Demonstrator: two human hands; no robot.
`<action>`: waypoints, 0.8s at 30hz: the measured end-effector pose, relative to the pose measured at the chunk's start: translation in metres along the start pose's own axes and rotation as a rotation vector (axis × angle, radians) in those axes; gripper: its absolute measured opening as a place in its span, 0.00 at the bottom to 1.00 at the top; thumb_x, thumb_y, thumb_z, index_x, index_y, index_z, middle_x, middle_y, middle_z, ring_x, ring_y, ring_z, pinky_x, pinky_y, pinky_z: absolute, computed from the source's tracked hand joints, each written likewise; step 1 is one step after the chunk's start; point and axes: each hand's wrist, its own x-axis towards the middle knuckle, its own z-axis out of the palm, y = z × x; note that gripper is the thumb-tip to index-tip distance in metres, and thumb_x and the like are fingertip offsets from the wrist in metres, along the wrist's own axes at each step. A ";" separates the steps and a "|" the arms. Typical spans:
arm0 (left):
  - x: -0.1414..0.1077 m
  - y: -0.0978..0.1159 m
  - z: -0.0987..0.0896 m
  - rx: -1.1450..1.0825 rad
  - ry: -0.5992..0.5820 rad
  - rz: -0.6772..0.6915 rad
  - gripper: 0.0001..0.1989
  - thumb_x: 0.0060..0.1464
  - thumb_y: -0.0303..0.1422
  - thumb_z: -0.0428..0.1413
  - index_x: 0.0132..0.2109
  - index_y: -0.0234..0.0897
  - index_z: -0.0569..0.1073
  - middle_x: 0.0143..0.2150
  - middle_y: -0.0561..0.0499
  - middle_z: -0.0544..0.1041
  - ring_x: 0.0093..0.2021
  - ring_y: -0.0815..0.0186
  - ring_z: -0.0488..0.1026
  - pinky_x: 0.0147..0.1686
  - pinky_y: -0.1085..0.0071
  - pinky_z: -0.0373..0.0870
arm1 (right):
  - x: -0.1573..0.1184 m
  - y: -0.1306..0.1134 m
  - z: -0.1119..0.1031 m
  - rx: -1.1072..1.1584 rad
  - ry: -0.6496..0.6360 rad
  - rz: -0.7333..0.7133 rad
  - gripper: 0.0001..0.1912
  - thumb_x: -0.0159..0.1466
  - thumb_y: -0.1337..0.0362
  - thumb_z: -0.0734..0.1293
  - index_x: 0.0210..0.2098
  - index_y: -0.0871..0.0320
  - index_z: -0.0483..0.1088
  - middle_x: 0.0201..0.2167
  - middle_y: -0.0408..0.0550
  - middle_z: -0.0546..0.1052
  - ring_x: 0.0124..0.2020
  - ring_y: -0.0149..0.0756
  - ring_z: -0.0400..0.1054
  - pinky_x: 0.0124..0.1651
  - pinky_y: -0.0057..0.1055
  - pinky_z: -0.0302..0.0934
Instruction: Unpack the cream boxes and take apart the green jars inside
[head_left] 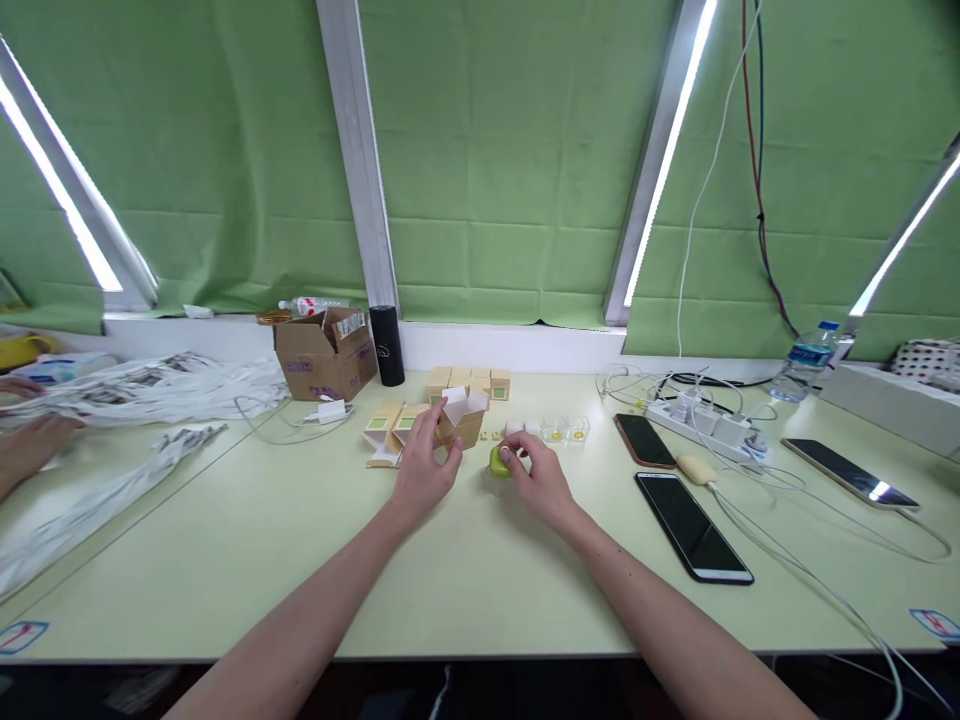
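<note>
Pale surface (465,580), two bare hands at centre. Left hand (426,470): grip closed on an open kraft box (463,425), white flaps up. Right hand (541,480): grip narrow, thumb and fingers pinching a small green item (499,461), just beside the box. Unfolded cartons (385,430) near left hand; row of closed boxes (480,380) behind. Clear cups (565,430) beyond right hand. Black phone (694,527) further right.

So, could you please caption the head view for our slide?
Left hand holding an open carton and right hand pinching a small green item, at a pale table before green curtains.
</note>
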 end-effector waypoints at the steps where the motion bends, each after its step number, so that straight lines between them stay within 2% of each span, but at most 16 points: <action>1: 0.000 0.000 0.000 -0.025 -0.002 -0.013 0.30 0.64 0.35 0.56 0.71 0.43 0.61 0.62 0.39 0.70 0.60 0.55 0.72 0.49 0.57 0.83 | 0.000 0.001 0.001 -0.026 0.014 0.010 0.09 0.70 0.58 0.62 0.38 0.53 0.70 0.37 0.47 0.79 0.41 0.42 0.71 0.47 0.38 0.63; 7: 0.001 -0.004 0.001 -0.227 -0.049 -0.107 0.30 0.66 0.40 0.55 0.71 0.41 0.61 0.63 0.37 0.72 0.62 0.53 0.72 0.48 0.60 0.82 | -0.003 0.002 0.008 -0.135 0.033 0.035 0.09 0.70 0.57 0.60 0.36 0.53 0.66 0.35 0.47 0.76 0.38 0.41 0.68 0.41 0.36 0.60; 13: 0.004 0.003 -0.002 -0.586 -0.046 -0.284 0.33 0.61 0.46 0.61 0.67 0.39 0.65 0.62 0.37 0.74 0.64 0.50 0.71 0.58 0.56 0.74 | -0.004 0.002 0.010 -0.175 0.053 0.074 0.11 0.71 0.56 0.58 0.35 0.52 0.63 0.35 0.47 0.76 0.37 0.42 0.68 0.39 0.35 0.60; 15: 0.004 0.004 -0.003 -0.688 -0.065 -0.364 0.34 0.58 0.47 0.64 0.67 0.39 0.66 0.62 0.37 0.75 0.64 0.49 0.71 0.59 0.55 0.73 | -0.004 0.002 0.011 -0.191 0.054 0.070 0.11 0.71 0.56 0.58 0.35 0.52 0.63 0.35 0.47 0.76 0.36 0.42 0.68 0.40 0.36 0.60; 19: 0.005 0.002 -0.004 -0.920 -0.128 -0.518 0.33 0.56 0.43 0.66 0.65 0.40 0.68 0.62 0.40 0.76 0.61 0.48 0.74 0.55 0.54 0.77 | -0.004 0.003 0.011 -0.225 0.039 0.058 0.11 0.72 0.56 0.57 0.34 0.52 0.62 0.35 0.47 0.76 0.37 0.42 0.68 0.40 0.36 0.60; 24: 0.006 0.001 -0.006 -1.142 -0.160 -0.609 0.23 0.59 0.35 0.62 0.61 0.38 0.73 0.59 0.41 0.78 0.55 0.49 0.78 0.49 0.48 0.81 | -0.004 0.001 0.007 -0.228 0.004 0.065 0.11 0.72 0.55 0.57 0.35 0.52 0.62 0.35 0.46 0.75 0.38 0.43 0.68 0.40 0.36 0.59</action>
